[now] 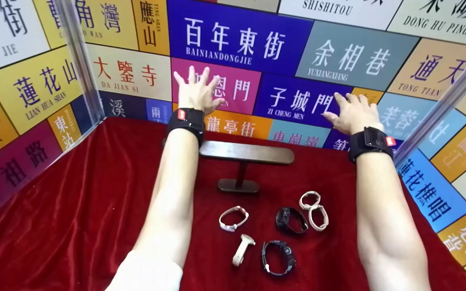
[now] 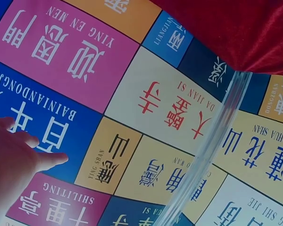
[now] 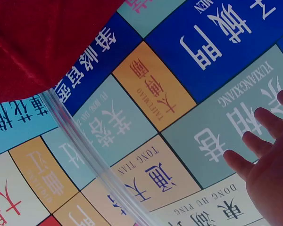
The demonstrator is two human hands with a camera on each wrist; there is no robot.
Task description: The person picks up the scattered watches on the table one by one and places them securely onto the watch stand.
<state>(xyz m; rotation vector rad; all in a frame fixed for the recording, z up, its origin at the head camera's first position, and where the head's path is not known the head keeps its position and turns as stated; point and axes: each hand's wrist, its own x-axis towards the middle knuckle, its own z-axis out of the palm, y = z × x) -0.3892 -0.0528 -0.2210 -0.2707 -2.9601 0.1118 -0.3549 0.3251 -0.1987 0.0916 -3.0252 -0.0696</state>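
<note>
1. Hands both hold nothing: left hand [image 1: 197, 91] raised at far left, fingers spread; right hand [image 1: 356, 111] raised at far right, fingers extended. Contact with far wall [image 1: 241, 42]: can't tell.
2. Stand [image 1: 253, 154] is upright on the red-clothed worktop [image 1: 95, 194], far side, between the hands and nearer than both.
3. Wristwear lies nearer than the stand: pink-white band [image 1: 228, 228] left, pale watch [image 1: 239, 253] near left, dark watch [image 1: 289, 254] near, black watch [image 1: 283, 218] right of centre, two pale bands [image 1: 326, 221] together at right.
4. Step, my read: ready pose, no handling underway.
5. Next move probably calls for drawing a hand back and down, then pinching one strap. Right cluster is tight; snag risk.
</note>
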